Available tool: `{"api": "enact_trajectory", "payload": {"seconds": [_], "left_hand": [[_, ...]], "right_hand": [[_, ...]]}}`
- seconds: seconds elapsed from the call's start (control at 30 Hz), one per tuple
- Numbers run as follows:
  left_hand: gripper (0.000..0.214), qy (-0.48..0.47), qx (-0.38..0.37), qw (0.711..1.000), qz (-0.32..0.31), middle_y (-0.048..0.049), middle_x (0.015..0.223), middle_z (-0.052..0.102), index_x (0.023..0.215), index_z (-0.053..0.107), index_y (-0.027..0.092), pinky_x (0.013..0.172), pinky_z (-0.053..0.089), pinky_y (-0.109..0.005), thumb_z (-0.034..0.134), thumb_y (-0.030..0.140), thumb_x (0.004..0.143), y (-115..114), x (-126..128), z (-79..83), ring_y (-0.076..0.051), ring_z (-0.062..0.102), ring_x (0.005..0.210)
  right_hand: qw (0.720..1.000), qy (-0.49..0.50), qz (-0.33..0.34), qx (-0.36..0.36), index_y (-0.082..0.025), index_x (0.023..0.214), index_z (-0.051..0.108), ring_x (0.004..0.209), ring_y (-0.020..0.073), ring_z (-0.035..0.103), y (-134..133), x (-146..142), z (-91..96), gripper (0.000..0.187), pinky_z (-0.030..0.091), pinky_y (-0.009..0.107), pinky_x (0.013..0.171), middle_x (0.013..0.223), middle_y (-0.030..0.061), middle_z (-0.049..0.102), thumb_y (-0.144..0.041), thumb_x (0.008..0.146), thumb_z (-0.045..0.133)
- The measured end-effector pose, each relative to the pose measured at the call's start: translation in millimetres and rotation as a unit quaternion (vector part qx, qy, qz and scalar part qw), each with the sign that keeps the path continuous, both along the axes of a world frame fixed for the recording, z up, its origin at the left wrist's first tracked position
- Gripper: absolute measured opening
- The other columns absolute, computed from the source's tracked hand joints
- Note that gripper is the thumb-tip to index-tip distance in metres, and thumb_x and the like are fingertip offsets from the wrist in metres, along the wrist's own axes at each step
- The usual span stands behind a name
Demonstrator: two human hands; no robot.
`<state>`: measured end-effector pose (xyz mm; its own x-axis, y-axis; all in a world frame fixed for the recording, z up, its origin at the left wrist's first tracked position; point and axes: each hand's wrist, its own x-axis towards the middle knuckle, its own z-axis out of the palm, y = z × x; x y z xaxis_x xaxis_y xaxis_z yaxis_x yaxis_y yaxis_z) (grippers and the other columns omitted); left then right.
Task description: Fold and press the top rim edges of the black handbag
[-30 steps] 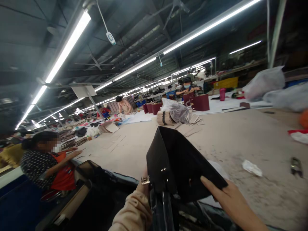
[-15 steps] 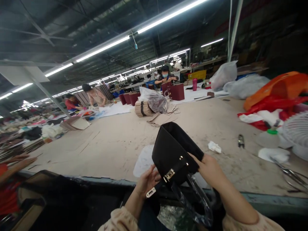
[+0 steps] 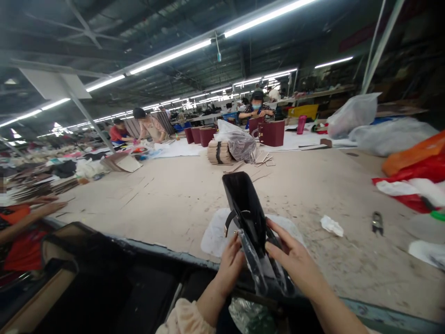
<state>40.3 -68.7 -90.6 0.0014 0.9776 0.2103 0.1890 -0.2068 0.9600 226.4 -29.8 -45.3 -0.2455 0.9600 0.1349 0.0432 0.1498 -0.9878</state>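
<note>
A black handbag (image 3: 239,195) is held between my two hands over the near edge of the table, its open mouth facing up toward me. My left hand (image 3: 231,260) grips its left side near a small gold fitting, fingers partly hidden behind the bag. On the right side, my right hand (image 3: 290,253) pinches the bag's wall, with the thumb at the inner edge. The plastic-wrapped handle (image 3: 253,260) hangs toward me between the hands. A thin black strap (image 3: 229,222) sticks out at the left. Beneath the bag lies a whitish sheet (image 3: 213,234).
Thread snips (image 3: 377,223) and crumpled white tissue (image 3: 332,226) lie to the right. A bundle of brown pieces (image 3: 219,153) and maroon bags (image 3: 273,133) stand farther back. At left are a co-worker's arm (image 3: 34,218) and a dark open container (image 3: 62,278). Other people work beyond.
The handbag has been turned: its front with the gold clasp faced me before, and now its open mouth does. Both hands have shifted their hold. The view has swung left.
</note>
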Motion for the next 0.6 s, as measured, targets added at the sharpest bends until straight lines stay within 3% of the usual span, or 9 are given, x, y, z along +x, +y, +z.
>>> {"api": "enact_trajectory", "payload": {"seconds": [0.07, 0.17, 0.23, 0.3, 0.43, 0.5, 0.6], "left_hand": [[0.054, -0.014, 0.02, 0.999, -0.031, -0.0084, 0.143, 0.036, 0.129, 0.05, 0.02, 0.114, 0.009, -0.042, 0.042, 0.05, 0.086, -21.1, 6.2, 11.3, -0.029, 0.022, 0.135], [0.068, -0.034, 0.025, 0.998, -0.05, -0.0111, 0.144, 0.031, 0.131, 0.048, 0.016, 0.112, 0.015, -0.044, 0.059, 0.052, 0.074, -50.4, 27.5, 17.5, -0.037, 0.023, 0.133], [0.081, -0.059, -0.012, 0.998, -0.032, -0.0135, 0.14, 0.037, 0.135, 0.041, 0.016, 0.11, 0.02, -0.045, 0.07, 0.045, 0.065, -60.6, 43.8, 14.4, -0.04, 0.029, 0.129], [0.083, -0.082, -0.036, 0.996, -0.023, -0.0151, 0.13, 0.048, 0.134, 0.043, 0.014, 0.105, 0.029, -0.044, 0.075, 0.039, 0.061, -62.4, 56.1, 10.3, -0.04, 0.038, 0.123], [0.06, -0.094, -0.048, 0.994, -0.011, -0.0116, 0.104, 0.063, 0.116, 0.057, 0.014, 0.089, 0.044, -0.039, 0.073, 0.034, 0.062, -57.0, 60.6, 14.2, -0.032, 0.055, 0.099], [0.042, -0.093, -0.047, 0.995, -0.008, -0.0095, 0.094, 0.065, 0.105, 0.062, 0.013, 0.081, 0.047, -0.035, 0.069, 0.032, 0.068, -58.0, 55.3, 21.5, -0.027, 0.057, 0.088], [0.026, -0.099, -0.05, 0.994, -0.007, -0.007, 0.08, 0.063, 0.093, 0.062, 0.011, 0.067, 0.047, -0.027, 0.059, 0.03, 0.077, -67.1, 43.5, 30.6, -0.019, 0.056, 0.072]], "right_hand": [[1.0, -0.001, -0.018, 0.019, -0.022, 0.127, 0.051, 0.109, 0.0235, 0.054, -1.5, -12.7, -4.5, 0.059, 0.048, 0.036, 0.089, 0.127, 0.0094, 0.053, -0.049, 0.075, 0.06], [0.999, -0.02, -0.025, -0.007, -0.02, 0.129, 0.049, 0.096, 0.0228, 0.062, -5.0, -26.0, -6.2, 0.06, 0.054, 0.035, 0.077, 0.121, 0.0119, 0.058, -0.052, 0.079, 0.052], [0.999, -0.012, -0.03, -0.029, -0.02, 0.131, 0.046, 0.085, 0.0213, 0.065, -8.3, -30.6, -5.2, 0.06, 0.056, 0.034, 0.069, 0.12, 0.0123, 0.058, -0.052, 0.082, 0.048], [0.999, 0.004, -0.044, -0.022, -0.02, 0.13, 0.048, 0.087, 0.022, 0.065, -12.0, -32.3, -3.3, 0.057, 0.056, 0.037, 0.074, 0.126, 0.0114, 0.055, -0.051, 0.082, 0.047], [0.999, 0.004, -0.039, 0.012, -0.021, 0.126, 0.053, 0.115, 0.0259, 0.053, -23.1, -32.0, -1.1, 0.051, 0.04, 0.045, 0.1, 0.13, 0.009, 0.053, -0.05, 0.084, 0.046], [1.0, -0.002, -0.006, 0.018, -0.021, 0.127, 0.052, 0.122, 0.0256, 0.046, -33.4, -33.0, -4.0, 0.05, 0.033, 0.046, 0.105, 0.131, 0.0089, 0.052, -0.049, 0.087, 0.043], [0.998, -0.029, 0.015, 0.051, -0.02, 0.127, 0.052, 0.126, 0.0257, 0.041, -54.6, -36.0, -15.7, 0.049, 0.031, 0.046, 0.106, 0.135, 0.0088, 0.048, -0.047, 0.087, 0.043]]}}
